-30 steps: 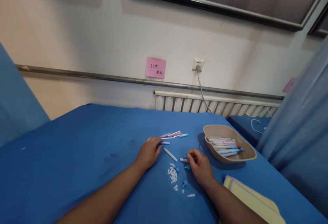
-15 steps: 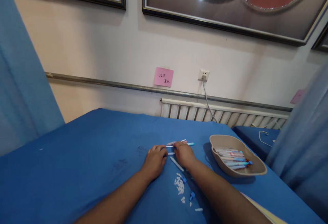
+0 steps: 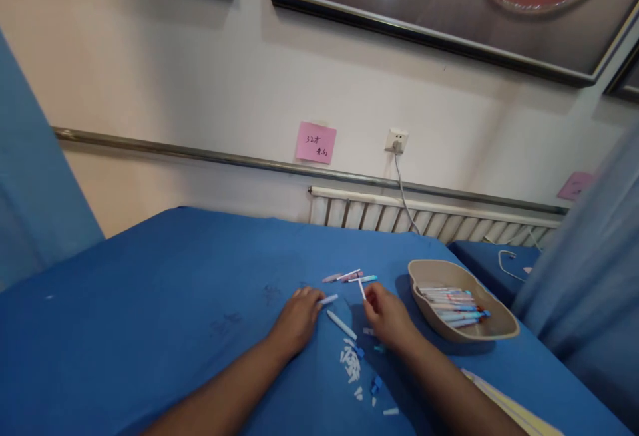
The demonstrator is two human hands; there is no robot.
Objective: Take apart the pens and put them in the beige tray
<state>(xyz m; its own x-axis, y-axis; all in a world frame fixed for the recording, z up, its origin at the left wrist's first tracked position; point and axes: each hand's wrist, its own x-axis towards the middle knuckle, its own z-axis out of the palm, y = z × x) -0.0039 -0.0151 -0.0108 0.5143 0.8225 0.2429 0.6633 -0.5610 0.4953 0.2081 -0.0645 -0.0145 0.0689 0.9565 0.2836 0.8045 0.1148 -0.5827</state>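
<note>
My left hand [image 3: 295, 319] is closed on a pale pen barrel [image 3: 328, 299] that points to the right. Pinched in the fingers of my right hand [image 3: 388, 313] is a thin white pen refill [image 3: 362, 289], tilted up and away. Between the hands a white pen barrel [image 3: 342, 324] lies slantwise on the blue sheet [image 3: 200, 276]. Just beyond them rest several pen parts, one a pen with a turquoise end [image 3: 368, 279]. Closer to me are a heap of small white pen tips [image 3: 351, 364] and blue plastic pieces [image 3: 376, 385].
On the right stands a beige basin [image 3: 464, 336] holding several pens [image 3: 454, 306]. A yellow-edged sheet [image 3: 504, 406] lies at the lower right. Behind the bed are a radiator [image 3: 359, 212], a metal rail [image 3: 224, 160] and a plugged-in cable [image 3: 405, 196]. Blue curtains [image 3: 589, 276] hang at both sides.
My right hand has drawn away to the right and closer to me, carrying the white refill apart from the barrel in my left hand. The left hand has barely moved.
</note>
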